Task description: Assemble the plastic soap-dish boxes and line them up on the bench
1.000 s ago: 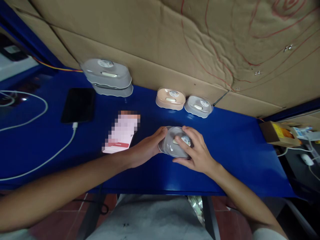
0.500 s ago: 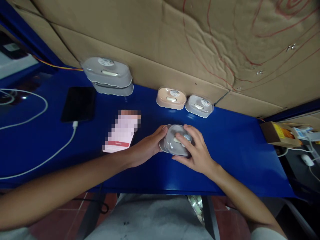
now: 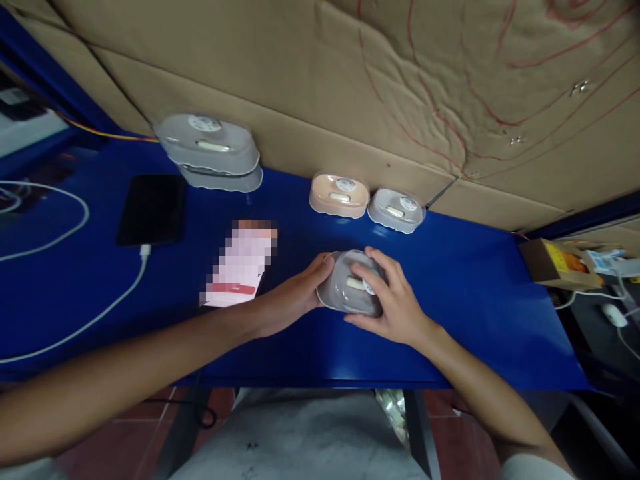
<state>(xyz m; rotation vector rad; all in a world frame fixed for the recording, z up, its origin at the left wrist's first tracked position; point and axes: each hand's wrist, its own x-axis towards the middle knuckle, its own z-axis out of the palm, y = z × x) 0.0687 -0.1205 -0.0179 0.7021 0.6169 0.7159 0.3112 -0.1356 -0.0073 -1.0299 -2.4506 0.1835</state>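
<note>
Head view: left hand [image 3: 307, 288] and right hand [image 3: 400, 308] clasp, with part-spread fingers [image 3: 389, 265], a rounded grey container [image 3: 330, 293] bearing clear lid [image 3: 348, 301], cream handle [image 3: 356, 284], white label [image 3: 369, 287].

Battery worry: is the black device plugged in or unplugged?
Plugged in: the white plug meets the black device at its near edge. Charging itself doesn't show.
</note>
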